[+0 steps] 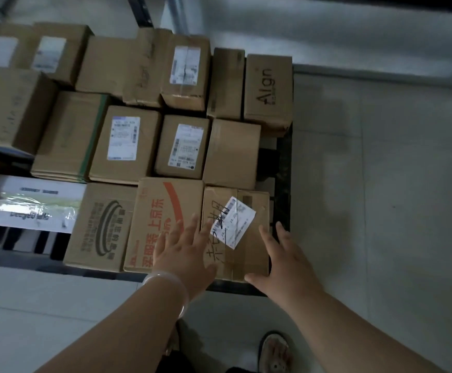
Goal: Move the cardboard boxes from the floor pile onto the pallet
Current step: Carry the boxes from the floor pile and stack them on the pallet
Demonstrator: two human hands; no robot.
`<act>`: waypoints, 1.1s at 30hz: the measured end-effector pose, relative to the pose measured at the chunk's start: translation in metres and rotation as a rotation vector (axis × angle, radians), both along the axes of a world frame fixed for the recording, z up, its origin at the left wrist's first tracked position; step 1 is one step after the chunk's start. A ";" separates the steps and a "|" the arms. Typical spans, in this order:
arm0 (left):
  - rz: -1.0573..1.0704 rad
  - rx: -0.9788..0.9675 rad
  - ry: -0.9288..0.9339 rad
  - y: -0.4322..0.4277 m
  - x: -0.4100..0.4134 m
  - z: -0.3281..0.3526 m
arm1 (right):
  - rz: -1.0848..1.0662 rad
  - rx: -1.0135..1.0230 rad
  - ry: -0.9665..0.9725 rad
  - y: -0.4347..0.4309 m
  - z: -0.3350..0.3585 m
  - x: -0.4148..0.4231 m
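Stacked boxes (128, 141) hide most of the pallet (284, 184); left rows cut off. Handwritten box (249, 254) sits at its near-right corner. Left hand (184, 251) and right hand (284, 262) spread flat over its side edges, contact unclear. Bare floor (381, 184) to the right.

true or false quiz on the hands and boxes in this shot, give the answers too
1. The left hand and right hand both have straight, spread fingers. True.
2. The box with the tilted label sits at the near right corner of the pallet. True.
3. The Algn box touches the white box. False: Algn box far right, white box near left, apart.
4. The bangle is on the right wrist. False: the bangle circles the left wrist.
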State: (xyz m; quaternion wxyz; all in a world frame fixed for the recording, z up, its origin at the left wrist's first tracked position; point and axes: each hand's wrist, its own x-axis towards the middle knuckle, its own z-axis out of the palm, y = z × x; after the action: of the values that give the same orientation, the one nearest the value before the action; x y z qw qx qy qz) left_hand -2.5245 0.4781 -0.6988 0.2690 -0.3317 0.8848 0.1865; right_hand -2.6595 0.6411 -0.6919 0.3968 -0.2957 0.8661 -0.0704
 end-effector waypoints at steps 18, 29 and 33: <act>0.499 -0.114 0.238 0.035 0.091 0.367 | 0.738 -0.248 0.207 -0.035 0.363 0.059; 0.814 -0.335 0.293 0.055 0.281 0.494 | 1.174 -0.374 0.265 -0.095 0.476 0.215; 0.978 -0.406 0.294 0.057 0.383 0.509 | 1.361 -0.407 0.312 -0.129 0.501 0.312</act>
State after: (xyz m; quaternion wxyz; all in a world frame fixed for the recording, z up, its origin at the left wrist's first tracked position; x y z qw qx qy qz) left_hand -2.1410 0.5355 -0.1900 -0.0447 -0.7201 0.6737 0.1599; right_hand -2.3471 0.5122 -0.1908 0.1618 -0.8436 0.5064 0.0755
